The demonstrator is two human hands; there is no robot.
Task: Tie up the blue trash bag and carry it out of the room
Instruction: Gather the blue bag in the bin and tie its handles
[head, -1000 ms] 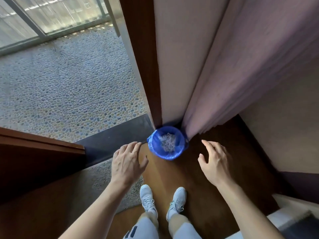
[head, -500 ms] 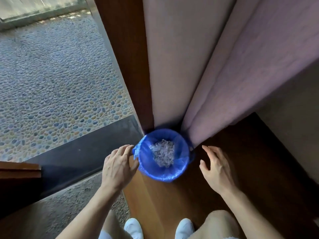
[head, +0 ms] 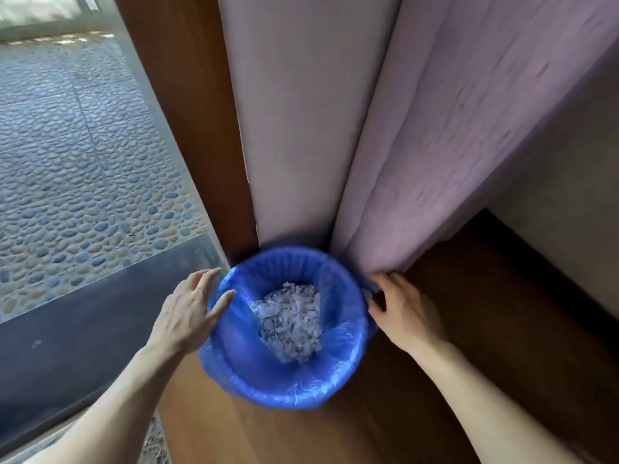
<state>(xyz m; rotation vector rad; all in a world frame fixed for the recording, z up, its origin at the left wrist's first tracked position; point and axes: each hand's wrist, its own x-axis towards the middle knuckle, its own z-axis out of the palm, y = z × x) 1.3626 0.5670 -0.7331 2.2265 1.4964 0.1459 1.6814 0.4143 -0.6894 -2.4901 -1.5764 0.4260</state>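
Observation:
A blue trash bag (head: 268,380) lines a round blue mesh bin standing on the wooden floor in the corner, its edge folded over the rim. White crumpled paper scraps (head: 291,321) lie inside. My left hand (head: 191,313) rests against the bag's left rim, fingers spread, thumb on the plastic. At the right rim is my right hand (head: 400,308), its fingertips touching the folded bag edge; whether it pinches the plastic I cannot make out.
A pale purple curtain (head: 452,145) hangs right behind the bin, touching it. A wooden door frame (head: 187,112) and glass door stand to the left, with a dark threshold (head: 83,313) and pebble-patterned floor (head: 67,162) outside. A wall (head: 569,195) borders the right.
I have bent down closer, so the bin looks much bigger. Both hands moved from hovering in front of the bin to its left and right rims.

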